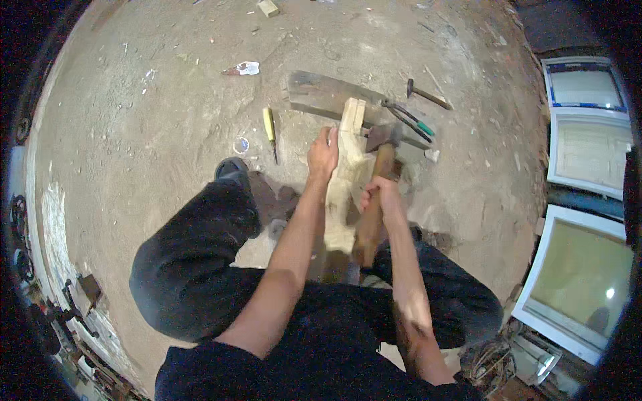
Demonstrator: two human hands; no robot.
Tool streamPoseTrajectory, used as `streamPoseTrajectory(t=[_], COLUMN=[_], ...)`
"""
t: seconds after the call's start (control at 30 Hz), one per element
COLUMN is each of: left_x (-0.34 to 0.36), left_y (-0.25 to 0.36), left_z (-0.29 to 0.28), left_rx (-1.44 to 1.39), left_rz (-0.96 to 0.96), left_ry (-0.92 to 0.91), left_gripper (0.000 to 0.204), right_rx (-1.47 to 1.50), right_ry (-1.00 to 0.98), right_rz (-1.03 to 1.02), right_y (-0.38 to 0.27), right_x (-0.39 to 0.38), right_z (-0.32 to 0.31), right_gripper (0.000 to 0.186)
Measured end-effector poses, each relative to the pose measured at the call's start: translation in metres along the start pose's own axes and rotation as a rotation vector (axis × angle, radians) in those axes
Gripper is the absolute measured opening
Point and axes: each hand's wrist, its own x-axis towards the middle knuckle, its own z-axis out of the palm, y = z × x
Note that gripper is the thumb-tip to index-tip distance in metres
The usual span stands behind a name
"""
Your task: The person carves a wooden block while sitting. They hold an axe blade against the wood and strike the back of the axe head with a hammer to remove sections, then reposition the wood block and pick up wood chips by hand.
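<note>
A pale, roughly shaped piece of wood (341, 184) stretches away from me between my legs, its far end resting over a grey board (328, 91). My left hand (324, 155) grips the wood's left edge, a little short of the far end. In my right hand (380, 190) is the wooden handle of a hatchet (385, 164). The hatchet's dark head is close to the wood's right side near the far end; blur hides whether they touch.
Pincers with a green grip (411, 120) lie on the board's right part. Beyond them is a hammer (428, 94). A yellow-handled screwdriver-like tool (270, 134) lies on the floor left of the board. White-framed window panes (578, 281) lean along the right side.
</note>
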Motion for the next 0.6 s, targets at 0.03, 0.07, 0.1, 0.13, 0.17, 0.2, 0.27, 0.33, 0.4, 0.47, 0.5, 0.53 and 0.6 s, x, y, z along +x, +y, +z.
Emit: streamPoseTrajectory(t=[0.03,0.07,0.1,0.13,0.17,0.2,0.27,0.33,0.4,0.47,0.5,0.53,0.6], left_x=[0.009,0.009,-0.002,-0.001,-0.003,0.000,0.010,0.008,-0.003,-0.001,0.004,0.002,0.005], left_y=[0.003,0.004,0.004,0.019,0.012,0.012,-0.017,-0.004,0.011,0.006,0.001,0.001,-0.001], left_z=[-0.004,-0.008,-0.005,-0.010,-0.006,-0.003,0.009,0.011,0.005,0.007,0.000,-0.007,-0.003], left_rx=[-0.020,-0.011,-0.017,-0.014,-0.001,0.005,0.076,0.037,0.082,0.019,-0.007,-0.012,-0.035], left_rz=[0.018,0.021,0.007,-0.049,-0.059,-0.048,0.052,0.023,0.008,0.028,0.042,-0.014,0.094], left_ry=[0.019,0.040,0.030,-0.068,-0.075,-0.068,-0.029,-0.011,-0.031,-0.009,0.017,-0.034,0.062], left_gripper=[0.047,0.047,0.047,0.049,0.050,0.051,0.055,0.053,0.049,0.047,0.046,0.045,0.044], right_rx=[0.053,0.123,0.099,0.073,0.045,-0.149,-0.052,-0.105,-0.238,-0.317,-0.339,-0.359,-0.311], right_ry=[-0.009,-0.031,0.033,0.112,0.190,0.172,0.065,-0.003,0.046,0.102,0.107,0.110,0.177], right_rz=[-0.050,-0.073,-0.191,-0.321,-0.451,-0.308,0.089,0.238,0.181,0.149,0.078,0.006,-0.154], right_y=[-0.019,-0.024,-0.017,-0.009,0.000,0.006,-0.007,-0.015,-0.023,-0.012,-0.013,-0.015,-0.002], right_x=[-0.028,-0.038,-0.035,-0.034,-0.032,-0.019,0.003,0.021,0.014,0.021,0.011,-0.006,-0.020], right_z=[0.013,0.018,0.012,0.004,-0.006,-0.016,-0.013,-0.025,-0.022,-0.024,-0.015,-0.003,0.007], right_gripper=[0.014,0.013,0.013,0.012,0.012,0.011,0.010,0.007,0.008,0.009,0.010,0.011,0.012])
